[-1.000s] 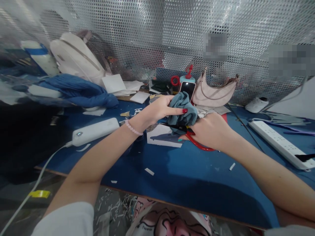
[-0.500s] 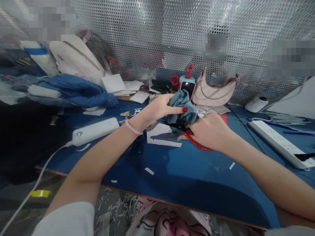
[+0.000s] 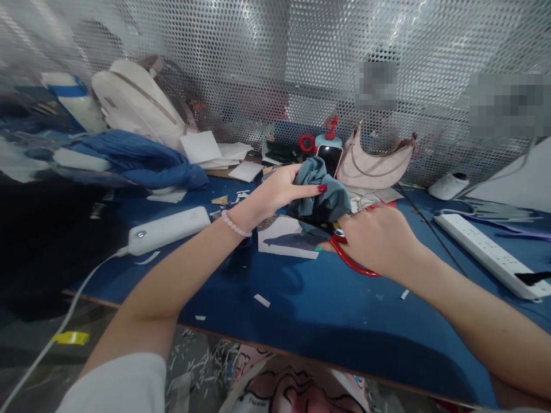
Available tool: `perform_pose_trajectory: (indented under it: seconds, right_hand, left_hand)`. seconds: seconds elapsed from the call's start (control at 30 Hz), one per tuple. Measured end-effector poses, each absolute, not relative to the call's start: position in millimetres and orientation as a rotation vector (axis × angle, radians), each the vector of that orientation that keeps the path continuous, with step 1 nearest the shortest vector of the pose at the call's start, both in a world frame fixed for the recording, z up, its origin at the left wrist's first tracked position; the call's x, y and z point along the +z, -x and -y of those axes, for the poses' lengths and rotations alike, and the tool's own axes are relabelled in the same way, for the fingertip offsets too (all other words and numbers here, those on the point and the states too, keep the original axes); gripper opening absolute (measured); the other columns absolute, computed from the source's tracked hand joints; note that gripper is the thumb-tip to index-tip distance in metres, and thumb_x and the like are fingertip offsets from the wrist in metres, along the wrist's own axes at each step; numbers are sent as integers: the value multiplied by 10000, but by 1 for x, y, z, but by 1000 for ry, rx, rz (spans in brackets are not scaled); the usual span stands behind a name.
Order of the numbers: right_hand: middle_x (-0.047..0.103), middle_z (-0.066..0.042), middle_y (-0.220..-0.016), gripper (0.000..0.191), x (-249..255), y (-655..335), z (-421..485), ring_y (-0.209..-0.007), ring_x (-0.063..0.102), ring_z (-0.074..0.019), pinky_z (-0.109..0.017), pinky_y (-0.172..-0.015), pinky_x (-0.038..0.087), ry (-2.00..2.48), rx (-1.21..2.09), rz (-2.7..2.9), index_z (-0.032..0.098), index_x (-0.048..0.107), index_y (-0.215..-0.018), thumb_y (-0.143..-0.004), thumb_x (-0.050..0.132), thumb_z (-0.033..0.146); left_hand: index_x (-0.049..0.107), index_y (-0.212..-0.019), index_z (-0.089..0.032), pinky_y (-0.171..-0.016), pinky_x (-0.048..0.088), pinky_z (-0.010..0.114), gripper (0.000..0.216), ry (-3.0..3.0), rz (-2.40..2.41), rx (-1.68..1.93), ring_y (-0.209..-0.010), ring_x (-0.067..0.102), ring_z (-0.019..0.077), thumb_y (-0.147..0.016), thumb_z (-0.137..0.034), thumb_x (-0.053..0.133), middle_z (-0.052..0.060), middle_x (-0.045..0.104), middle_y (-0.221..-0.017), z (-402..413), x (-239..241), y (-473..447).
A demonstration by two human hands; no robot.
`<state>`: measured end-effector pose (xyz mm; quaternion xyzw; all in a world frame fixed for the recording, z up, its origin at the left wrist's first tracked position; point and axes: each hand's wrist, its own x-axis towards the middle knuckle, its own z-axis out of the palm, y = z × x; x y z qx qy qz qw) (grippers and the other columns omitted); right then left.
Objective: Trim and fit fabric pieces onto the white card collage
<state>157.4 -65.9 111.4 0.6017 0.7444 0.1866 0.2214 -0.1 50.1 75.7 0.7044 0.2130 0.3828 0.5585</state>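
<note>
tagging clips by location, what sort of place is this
Probably a cutting or craft workbench: blue-topped table strewn with white paper offcuts, red-handled scissors at a grey-teal cloth, perforated metal screen behind.

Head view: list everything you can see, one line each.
teal cloth: 1, grey-teal, above table centre
scissors: 1, red handles, black blades under the cloth
paper sheet: 1, white, on the table beneath the cloth
power bank: 1, white, cabled, table left
power strip: 1, white, table right
phone: 1, dark screen, propped behind the cloth
handbag: 1, beige, back centre-right
backpack: 1, white, back left
blue fabric: 1, heaped back left
table: 1, blue top, strewn with paper scraps
mesh panel: 1, silver perforated, behind table
left hand: grip shut on teal cloth
right hand: grip shut on scissors
</note>
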Motion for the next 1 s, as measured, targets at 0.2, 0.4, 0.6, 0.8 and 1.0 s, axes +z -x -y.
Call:
perform_pose_trajectory:
  seconds: [0.2,0.4,0.6,0.8,1.0]
  right_hand:
    - [731,-207,-748,453,112,-152,72,-706,708,-309,-285,-505,242,-1682,513,-2058,72,721,-946,-999,473,448]
    - [717,-183,-694,440,115,-146,68,-660,701,-287,-283,-489,234,-1642,524,-2089,94,731,-839,-993,473,416]
    - [717,-188,-707,433,114,-143,65,-650,700,-291,-286,-478,227,-1602,551,-2107,82,733,-856,-992,466,394]
    - [713,-200,-702,461,116,-139,64,-651,697,-302,-287,-477,226,-1562,538,-2115,75,732,-847,-1011,433,385]
    - [715,-209,-712,501,116,-143,64,-666,700,-314,-289,-488,255,-1569,512,-2151,77,735,-891,-1026,402,426]
  left_hand:
    - [592,-867,-142,-714,503,288,325,-1684,-521,906,-780,606,165,-732,-353,798,35,628,-860,-49,77,1]
    - [598,-848,-143,-747,493,292,315,-1714,-481,912,-791,599,161,-731,-367,786,27,623,-857,-50,76,1]
    - [606,-848,-145,-749,491,291,340,-1702,-468,928,-800,597,163,-711,-383,806,34,640,-872,-50,76,1]
    - [567,-791,-159,-705,477,271,393,-1632,-454,946,-729,564,135,-673,-397,856,2,590,-796,-51,76,0]
    - [553,-778,-176,-682,488,254,336,-1606,-568,1015,-712,561,139,-727,-379,815,-2,576,-761,-48,78,0]
